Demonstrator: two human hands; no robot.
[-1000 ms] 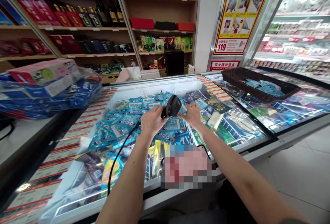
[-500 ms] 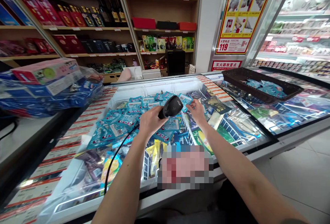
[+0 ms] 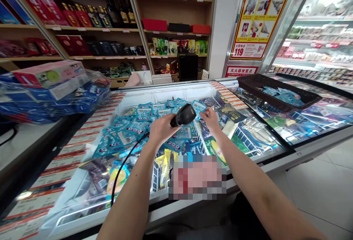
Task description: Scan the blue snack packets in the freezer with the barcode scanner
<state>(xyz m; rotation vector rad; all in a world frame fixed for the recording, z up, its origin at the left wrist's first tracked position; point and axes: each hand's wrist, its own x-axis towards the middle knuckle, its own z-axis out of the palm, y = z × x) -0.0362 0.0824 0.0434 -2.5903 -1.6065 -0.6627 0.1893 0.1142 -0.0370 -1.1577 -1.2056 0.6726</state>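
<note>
My left hand [image 3: 162, 129] is wrapped round the handle of a black barcode scanner [image 3: 186, 115], whose head points to the right and whose black cable [image 3: 125, 161] runs down past my left forearm. With closed fingertips my right hand [image 3: 211, 117] pinches the lower edge of a small blue packet [image 3: 199, 109] that has a white barcode label. This packet is just right of the scanner head. Beneath both hands, many similar blue packets [image 3: 138, 126] lie heaped in the open chest freezer [image 3: 129, 98].
A brown plastic basket [image 3: 278, 98] with more blue packets rests on the freezer's right end. Boxes in plastic wrap [image 3: 52, 92] stand on the left. Wire dividers and other bagged goods fill the freezer. Shelves of boxes and bottles [image 3: 110, 26] line the back; a pixelated patch covers the front edge.
Both hands, the scanner and the packet hold almost the same place. The view has shifted very slightly.
</note>
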